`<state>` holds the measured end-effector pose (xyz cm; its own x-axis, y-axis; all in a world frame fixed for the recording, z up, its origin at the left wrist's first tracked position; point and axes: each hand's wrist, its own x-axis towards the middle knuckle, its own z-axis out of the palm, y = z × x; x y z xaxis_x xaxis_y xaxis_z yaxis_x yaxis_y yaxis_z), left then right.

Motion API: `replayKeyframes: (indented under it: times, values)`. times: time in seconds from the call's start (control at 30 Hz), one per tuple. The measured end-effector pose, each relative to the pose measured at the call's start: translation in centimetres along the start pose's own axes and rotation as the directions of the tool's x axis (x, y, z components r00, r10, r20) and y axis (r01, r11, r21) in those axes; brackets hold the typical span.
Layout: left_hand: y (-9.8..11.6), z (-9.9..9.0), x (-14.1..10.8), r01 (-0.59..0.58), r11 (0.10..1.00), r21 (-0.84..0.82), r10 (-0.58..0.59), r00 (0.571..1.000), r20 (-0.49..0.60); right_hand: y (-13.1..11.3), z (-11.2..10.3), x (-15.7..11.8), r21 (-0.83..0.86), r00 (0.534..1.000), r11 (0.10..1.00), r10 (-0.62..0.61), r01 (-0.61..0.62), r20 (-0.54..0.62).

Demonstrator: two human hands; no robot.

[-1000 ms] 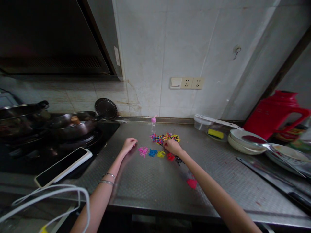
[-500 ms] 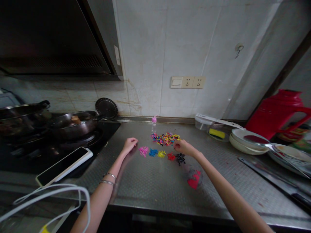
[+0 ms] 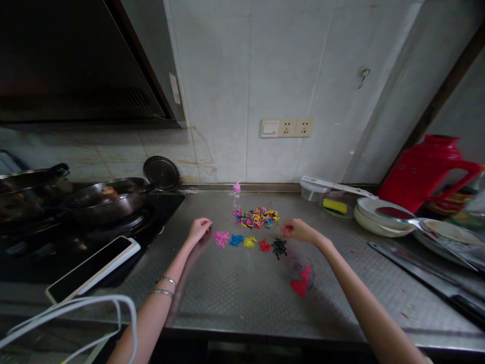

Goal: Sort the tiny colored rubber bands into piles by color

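My left hand (image 3: 199, 231) rests on the metal counter, left of a small pile of pink bands (image 3: 221, 238). Its fingers are curled together, and I see nothing in them. My right hand (image 3: 298, 230) is above and right of a pile of black bands (image 3: 279, 247). Its fingers are bent inward in a pinch; anything between them is too small to make out. Between the pink and black lie blue bands (image 3: 237, 240), yellow bands (image 3: 249, 241) and red bands (image 3: 264, 245). Behind them spreads a larger mixed heap of coloured bands (image 3: 255, 218).
A small clear bottle with a pink top (image 3: 237, 188) stands behind the heap. A clear bag with red hearts (image 3: 301, 283) lies nearer me. At right are bowls (image 3: 382, 225), a knife (image 3: 413, 270) and a red jug (image 3: 424, 174); at left, a phone-like device (image 3: 91, 268) and pans (image 3: 108, 205).
My right hand has moved right, away from the edge of the mixed heap. My left hand stays beside the pink bands. The whole view has shifted slightly.
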<state>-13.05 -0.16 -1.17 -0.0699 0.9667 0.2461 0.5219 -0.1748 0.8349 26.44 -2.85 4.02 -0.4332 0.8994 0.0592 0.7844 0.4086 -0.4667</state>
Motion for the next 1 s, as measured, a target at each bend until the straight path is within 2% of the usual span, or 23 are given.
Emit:
replayKeyframes:
  times: [0.17, 0.27, 0.43, 0.63, 0.73, 0.87, 1.0]
  values:
    - [0.2, -0.1, -0.1, -0.013, 1.0, -0.003, 0.013, 1.0, 0.001, 1.9, 0.0, 1.9, -0.03, 0.969, 0.992, 0.113, -0.122, -0.218]
    - [0.5, -0.1, -0.3, -0.013, 1.0, -0.004, 0.013, 1.0, 0.003, 2.7, 0.6, 3.3, -0.02, 0.947, 0.984, 0.167, -0.18, -0.275]
    - [1.0, -0.2, -0.5, 0.004, 1.0, -0.011, -0.004, 1.0, 0.009, 3.2, 1.9, 4.8, 0.006, 0.948, 0.983, 0.178, -0.183, -0.264]
    - [0.5, 0.0, -0.2, -0.006, 1.0, -0.01, 0.006, 1.0, 0.007, 4.2, 2.8, 5.4, -0.071, 0.943, 0.98, 0.157, -0.186, -0.294]
    - [0.3, 0.0, -0.1, -0.018, 1.0, -0.005, 0.018, 1.0, 0.01, 5.0, 2.9, 5.7, -0.063, 0.937, 0.984, 0.141, -0.169, -0.321]
    - [0.3, 0.0, -0.2, -0.002, 1.0, -0.003, 0.002, 1.0, 0.011, 5.6, 2.7, 6.1, -0.005, 0.95, 0.988, 0.144, -0.152, -0.278]
    - [0.4, 0.0, -0.3, -0.001, 1.0, -0.004, 0.001, 1.0, 0.015, 5.7, 2.3, 6.3, 0.021, 0.951, 0.994, 0.109, -0.108, -0.29]
